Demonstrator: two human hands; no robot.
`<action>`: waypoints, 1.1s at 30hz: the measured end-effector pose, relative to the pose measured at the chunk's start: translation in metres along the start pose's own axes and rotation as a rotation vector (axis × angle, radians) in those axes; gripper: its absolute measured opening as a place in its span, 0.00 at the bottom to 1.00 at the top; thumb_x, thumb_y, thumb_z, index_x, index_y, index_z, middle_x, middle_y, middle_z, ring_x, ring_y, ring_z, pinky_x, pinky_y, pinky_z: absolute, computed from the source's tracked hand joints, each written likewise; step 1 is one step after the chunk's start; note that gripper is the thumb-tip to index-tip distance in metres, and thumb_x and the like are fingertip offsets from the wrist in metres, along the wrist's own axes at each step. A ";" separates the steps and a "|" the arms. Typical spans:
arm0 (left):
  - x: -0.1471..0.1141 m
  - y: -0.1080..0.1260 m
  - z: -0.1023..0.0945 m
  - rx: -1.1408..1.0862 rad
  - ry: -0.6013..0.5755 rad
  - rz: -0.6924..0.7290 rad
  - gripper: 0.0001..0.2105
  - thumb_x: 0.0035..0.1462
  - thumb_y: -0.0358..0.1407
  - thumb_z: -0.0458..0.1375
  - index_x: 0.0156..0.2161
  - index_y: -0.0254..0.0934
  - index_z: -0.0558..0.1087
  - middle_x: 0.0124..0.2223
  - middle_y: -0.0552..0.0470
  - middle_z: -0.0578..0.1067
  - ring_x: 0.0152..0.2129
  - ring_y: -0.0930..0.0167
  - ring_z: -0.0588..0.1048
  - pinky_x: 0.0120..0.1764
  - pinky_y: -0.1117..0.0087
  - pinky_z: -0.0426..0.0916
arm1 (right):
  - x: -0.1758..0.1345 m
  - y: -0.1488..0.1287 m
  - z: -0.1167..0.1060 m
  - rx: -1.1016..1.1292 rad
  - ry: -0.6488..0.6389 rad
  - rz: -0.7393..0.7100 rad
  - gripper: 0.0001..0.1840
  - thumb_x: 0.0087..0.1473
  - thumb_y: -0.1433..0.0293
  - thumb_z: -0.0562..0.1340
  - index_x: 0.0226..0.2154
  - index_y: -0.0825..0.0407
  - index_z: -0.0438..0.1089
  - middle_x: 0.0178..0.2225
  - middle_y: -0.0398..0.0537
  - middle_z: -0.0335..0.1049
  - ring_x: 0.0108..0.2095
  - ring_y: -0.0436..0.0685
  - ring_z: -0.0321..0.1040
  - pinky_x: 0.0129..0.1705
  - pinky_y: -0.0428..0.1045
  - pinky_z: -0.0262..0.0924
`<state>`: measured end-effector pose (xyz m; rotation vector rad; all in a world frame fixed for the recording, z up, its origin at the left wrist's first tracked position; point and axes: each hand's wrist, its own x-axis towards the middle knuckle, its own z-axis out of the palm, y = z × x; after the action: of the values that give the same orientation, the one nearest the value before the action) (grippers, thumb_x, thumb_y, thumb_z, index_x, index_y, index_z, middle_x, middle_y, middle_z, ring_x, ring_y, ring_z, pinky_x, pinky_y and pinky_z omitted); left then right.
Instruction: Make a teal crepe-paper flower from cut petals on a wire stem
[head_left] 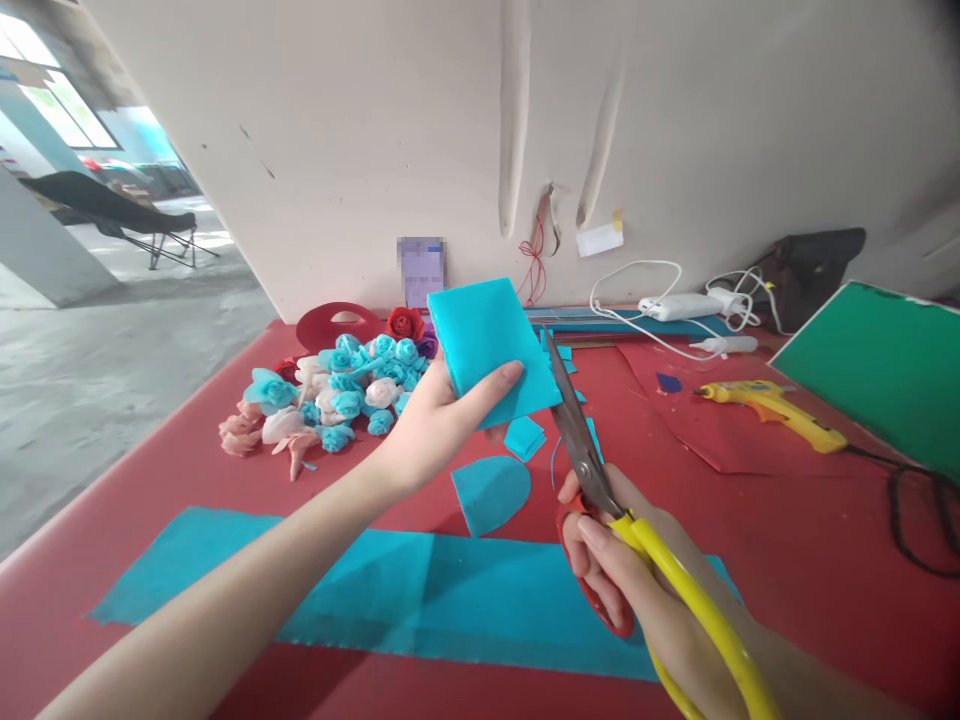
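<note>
My left hand (416,430) is closed on a folded turquoise piece of cloth-like sheet (484,335), thumb on its face and the other fingers behind. In my right hand (649,575) are scissors (581,450) with one red and one yellow handle. Their blades point up and away, at the right edge of the folded piece near its lower corner; I cannot tell how far they are parted. Below lie a small stack of turquoise squares (524,438) and a round-ended turquoise cutout (491,495). A long turquoise strip (360,590) stretches under both arms.
Several fabric roses (349,385) are heaped on the red table (795,560) at left. To the right are a yellow glue gun (780,405) with a black cord and a green board (885,370). A white power strip (679,305) lies against the wall.
</note>
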<state>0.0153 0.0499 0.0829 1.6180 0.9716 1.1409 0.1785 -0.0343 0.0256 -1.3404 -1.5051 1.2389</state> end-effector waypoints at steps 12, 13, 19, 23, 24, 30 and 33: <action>-0.001 -0.008 -0.001 -0.125 -0.060 -0.013 0.06 0.52 0.36 0.57 0.29 0.35 0.69 0.23 0.58 0.72 0.16 0.80 0.68 0.18 0.82 0.63 | 0.001 -0.004 -0.001 -0.041 -0.011 -0.001 0.12 0.58 0.59 0.49 0.35 0.50 0.58 0.17 0.37 0.55 0.13 0.44 0.49 0.16 0.42 0.50; -0.001 -0.008 -0.001 -0.126 -0.058 -0.012 0.06 0.52 0.36 0.58 0.28 0.35 0.69 0.22 0.58 0.71 0.16 0.80 0.68 0.18 0.83 0.63 | 0.002 -0.005 -0.001 -0.049 0.002 -0.007 0.13 0.57 0.59 0.49 0.34 0.50 0.58 0.17 0.37 0.55 0.13 0.44 0.49 0.16 0.42 0.49; -0.004 -0.008 -0.001 -0.085 -0.086 -0.046 0.12 0.52 0.38 0.57 0.21 0.34 0.65 0.19 0.60 0.68 0.15 0.82 0.67 0.19 0.85 0.64 | 0.003 -0.007 -0.001 -0.104 0.025 -0.018 0.14 0.58 0.57 0.47 0.33 0.50 0.58 0.14 0.36 0.53 0.12 0.45 0.51 0.15 0.41 0.51; -0.003 -0.008 0.001 -0.090 -0.098 -0.059 0.12 0.52 0.37 0.56 0.21 0.34 0.64 0.18 0.59 0.68 0.15 0.81 0.67 0.18 0.84 0.64 | 0.003 -0.007 0.001 -0.094 0.058 -0.041 0.15 0.57 0.55 0.48 0.33 0.49 0.58 0.16 0.37 0.57 0.11 0.44 0.51 0.15 0.41 0.52; -0.003 -0.008 0.001 -0.095 -0.099 -0.062 0.12 0.52 0.37 0.56 0.22 0.34 0.64 0.19 0.59 0.68 0.15 0.81 0.67 0.18 0.84 0.64 | 0.003 -0.007 0.001 -0.088 0.064 -0.043 0.15 0.57 0.55 0.48 0.33 0.49 0.58 0.16 0.36 0.57 0.11 0.44 0.50 0.15 0.41 0.52; -0.003 -0.007 0.002 -0.094 -0.136 -0.049 0.12 0.53 0.37 0.55 0.22 0.34 0.63 0.18 0.59 0.67 0.14 0.80 0.67 0.18 0.83 0.64 | 0.000 -0.010 0.004 -0.109 0.084 0.005 0.17 0.56 0.53 0.48 0.31 0.50 0.57 0.11 0.34 0.50 0.10 0.45 0.50 0.12 0.40 0.48; -0.003 -0.007 0.002 -0.093 -0.148 -0.046 0.12 0.53 0.37 0.55 0.22 0.34 0.63 0.18 0.59 0.67 0.14 0.81 0.66 0.18 0.83 0.64 | -0.002 -0.010 0.005 -0.113 0.111 0.020 0.17 0.56 0.53 0.49 0.31 0.50 0.58 0.11 0.34 0.52 0.09 0.45 0.49 0.10 0.40 0.46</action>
<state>0.0159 0.0486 0.0752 1.5739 0.8443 1.0058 0.1715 -0.0373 0.0340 -1.4767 -1.5052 1.0863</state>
